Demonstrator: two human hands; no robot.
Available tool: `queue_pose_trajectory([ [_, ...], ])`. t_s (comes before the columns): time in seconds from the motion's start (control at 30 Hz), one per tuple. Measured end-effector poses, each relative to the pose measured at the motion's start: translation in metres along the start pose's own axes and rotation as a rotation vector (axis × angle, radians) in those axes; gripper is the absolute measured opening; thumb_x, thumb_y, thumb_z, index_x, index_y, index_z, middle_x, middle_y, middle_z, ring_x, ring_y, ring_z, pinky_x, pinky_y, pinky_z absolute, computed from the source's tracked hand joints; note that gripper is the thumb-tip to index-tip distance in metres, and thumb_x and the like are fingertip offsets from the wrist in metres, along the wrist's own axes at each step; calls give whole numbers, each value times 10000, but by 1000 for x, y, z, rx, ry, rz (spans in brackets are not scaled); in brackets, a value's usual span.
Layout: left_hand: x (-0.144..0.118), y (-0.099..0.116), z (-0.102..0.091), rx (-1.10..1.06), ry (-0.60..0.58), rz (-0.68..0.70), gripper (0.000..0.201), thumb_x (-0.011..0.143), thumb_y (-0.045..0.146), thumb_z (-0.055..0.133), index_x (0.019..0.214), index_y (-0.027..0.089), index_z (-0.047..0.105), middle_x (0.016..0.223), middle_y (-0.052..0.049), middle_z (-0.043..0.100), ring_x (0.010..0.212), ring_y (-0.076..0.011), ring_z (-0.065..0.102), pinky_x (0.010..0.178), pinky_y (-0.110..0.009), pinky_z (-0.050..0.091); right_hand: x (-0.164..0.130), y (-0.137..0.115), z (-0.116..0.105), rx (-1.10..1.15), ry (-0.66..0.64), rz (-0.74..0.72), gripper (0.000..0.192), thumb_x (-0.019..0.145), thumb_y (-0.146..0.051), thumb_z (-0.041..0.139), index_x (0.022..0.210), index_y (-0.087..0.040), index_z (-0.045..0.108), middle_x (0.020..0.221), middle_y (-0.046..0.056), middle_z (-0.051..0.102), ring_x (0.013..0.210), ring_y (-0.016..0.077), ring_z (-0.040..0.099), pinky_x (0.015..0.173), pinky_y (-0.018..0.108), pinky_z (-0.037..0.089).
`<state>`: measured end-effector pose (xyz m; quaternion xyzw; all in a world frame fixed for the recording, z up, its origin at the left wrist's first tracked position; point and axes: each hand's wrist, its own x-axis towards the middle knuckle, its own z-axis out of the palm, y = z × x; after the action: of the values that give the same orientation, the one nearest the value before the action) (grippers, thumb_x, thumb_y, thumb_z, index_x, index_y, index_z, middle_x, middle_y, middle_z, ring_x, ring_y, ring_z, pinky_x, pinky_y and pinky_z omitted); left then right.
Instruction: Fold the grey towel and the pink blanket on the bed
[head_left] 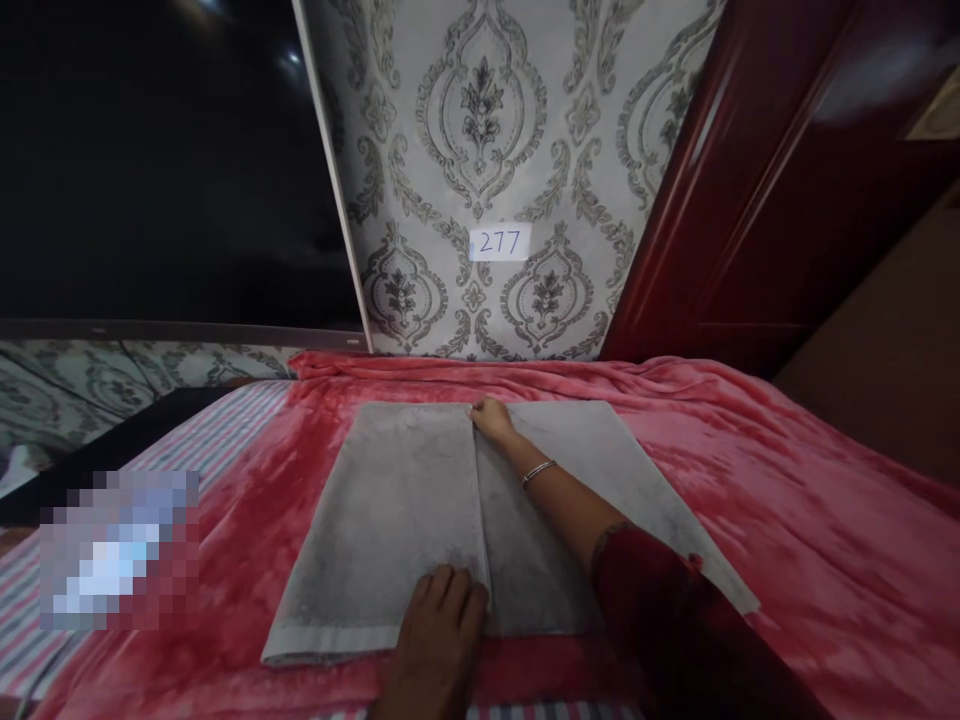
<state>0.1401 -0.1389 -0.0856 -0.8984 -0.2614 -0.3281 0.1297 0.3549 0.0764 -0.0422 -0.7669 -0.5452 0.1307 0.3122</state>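
Observation:
A grey cloth (pixel 390 500) lies spread out, its left part folded over so that the flap's edge runs down the middle. My right hand (pixel 491 418) reaches to the far end of that edge and pinches the cloth there, fingers closed. On the near part of the flap, beside the same edge, rests my left hand (pixel 446 610), palm down with its fingers lying side by side on the cloth. Its thumb is mostly hidden. A bracelet (pixel 538 472) circles my right wrist, below a dark red sleeve.
Under the cloth is a rumpled red blanket (pixel 750 470) over a striped sheet (pixel 251 425). A patterned wall with a "277" paper label (pixel 500 242) stands behind. A large black screen (pixel 165 170) is at left, a dark red glossy panel (pixel 757 170) at right.

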Motion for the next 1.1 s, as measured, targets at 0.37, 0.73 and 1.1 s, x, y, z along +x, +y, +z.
queue_pose_trajectory([
  [0.37,2,3,4,-38,77,-10,278,815,14,480,978,180,634,902,-91,689,849,-232,612,735,-368,509,-3,-2,2,-39,64,4,280,822,-135,564,1063,-209,686,1031,63,741,956,188,684,768,250,488],
  [0.73,8,-21,-46,-236,-86,-17,365,934,178,458,1254,228,625,1208,-115,693,1129,-235,647,947,-401,563,-50,-23,-13,-144,33,-345,638,895,-358,599,1490,-199,433,1565,135,394,1450,273,314,1173,425,238],
  [1.1,-3,-15,-43,-205,-546,-103,766,777,369,750,1480,329,449,1595,-120,338,1461,-439,281,1096,-749,287,-80,-27,-7,-318,-423,-482,637,1002,-552,371,1568,-269,296,1657,85,177,1521,327,129,1191,588,117],
])
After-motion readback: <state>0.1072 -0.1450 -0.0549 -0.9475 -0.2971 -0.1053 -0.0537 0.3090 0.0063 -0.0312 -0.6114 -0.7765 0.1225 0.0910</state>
